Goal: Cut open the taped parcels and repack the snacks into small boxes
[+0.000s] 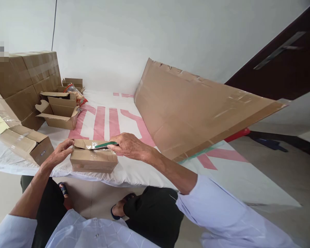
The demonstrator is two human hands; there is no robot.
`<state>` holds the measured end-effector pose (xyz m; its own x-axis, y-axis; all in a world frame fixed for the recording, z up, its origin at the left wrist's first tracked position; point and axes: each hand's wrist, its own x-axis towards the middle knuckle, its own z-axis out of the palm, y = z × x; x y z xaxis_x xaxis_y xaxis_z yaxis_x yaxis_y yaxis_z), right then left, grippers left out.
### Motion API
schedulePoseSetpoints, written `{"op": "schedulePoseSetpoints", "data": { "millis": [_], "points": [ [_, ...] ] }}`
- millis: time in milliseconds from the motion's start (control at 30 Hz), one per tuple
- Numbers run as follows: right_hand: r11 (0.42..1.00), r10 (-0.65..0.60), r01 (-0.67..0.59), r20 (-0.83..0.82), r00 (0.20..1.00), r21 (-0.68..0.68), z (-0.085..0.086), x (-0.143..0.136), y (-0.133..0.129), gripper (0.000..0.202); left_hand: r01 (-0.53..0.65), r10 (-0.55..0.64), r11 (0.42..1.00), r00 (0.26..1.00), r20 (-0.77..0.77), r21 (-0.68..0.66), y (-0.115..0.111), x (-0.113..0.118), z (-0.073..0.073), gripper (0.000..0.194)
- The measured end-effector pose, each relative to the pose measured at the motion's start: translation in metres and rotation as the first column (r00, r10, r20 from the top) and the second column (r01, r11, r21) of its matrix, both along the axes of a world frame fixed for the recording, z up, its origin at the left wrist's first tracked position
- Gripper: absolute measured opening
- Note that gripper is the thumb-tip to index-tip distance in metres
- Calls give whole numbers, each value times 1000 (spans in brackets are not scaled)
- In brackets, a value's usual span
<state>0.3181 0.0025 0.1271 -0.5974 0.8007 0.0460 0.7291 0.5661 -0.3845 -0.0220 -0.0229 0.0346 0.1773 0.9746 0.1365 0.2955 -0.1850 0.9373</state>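
A brown cardboard box with folded flaps sits at nine o'clock on the white-and-pink covered tabletop. The person's left hand touches the left end of a small brown taped carton near the front edge, while the right hand grips a green-handled cutter at its top seam. A large brown cardboard sheet leans at two o'clock.

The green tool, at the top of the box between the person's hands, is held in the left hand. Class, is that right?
Not quite: the head view shows the green tool in the right hand. It is indeed at the top of the box between the hands.
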Motion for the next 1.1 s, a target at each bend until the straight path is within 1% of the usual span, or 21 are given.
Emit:
{"op": "schedulePoseSetpoints", "data": {
  "millis": [67, 167, 300, 433, 567, 633, 767, 867, 967, 1100],
  "points": [
    [1000, 2, -2, 3, 1000, -4, 0, 1, -1, 30, 15, -15, 1000, 1000, 6, -14, 0, 1, 2, 22],
    [1000, 10, -11, -30, 999, -24, 2, 11, -3, 31, 32, -32, 999, 999, 15, -25, -2, 4, 6, 19],
    [998, -7, 2, -81, 997, -55, 1, 22, -6, 28, 26, -25, 1000, 1000, 4, -15, -3, 8, 9, 17],
    [996, -19, 12, -81, 997, -87, -1, 22, -8, 28, 29, -29, 1000, 999, -43, 0, 1, 5, 6, 18],
    [988, 30, -42, -83, 996, -151, 2, 22, -7, 31, 32, -31, 999, 997, -75, 7, 7, -2, 0, 19],
    [988, 48, -57, -67, 997, -140, 2, 21, -4, 29, 42, -42, 999, 996, -75, 8, 8, -3, -1, 21],
    [995, 47, -45, 21, 999, -85, -2, 10, 4, 26, 90, -90, 996, 996, -2, -27, 7, 0, 2, 31],
    [998, 40, -34, 109, 993, -52, -2, 5, 5, 31, 68, -69, 997, 997, -33, -36, 7, 2, 5, 35],
    [998, 28, -19, 145, 989, -60, 3, 13, 2, 34, 44, -46, 998, 997, -61, -34, 8, 2, 4, 35],
    [993, 2, 12, 119, 993, -115, 13, 29, -4, 34, 38, -39, 999, 997, -64, -26, 10, 2, 0, 36]
  ]
}}
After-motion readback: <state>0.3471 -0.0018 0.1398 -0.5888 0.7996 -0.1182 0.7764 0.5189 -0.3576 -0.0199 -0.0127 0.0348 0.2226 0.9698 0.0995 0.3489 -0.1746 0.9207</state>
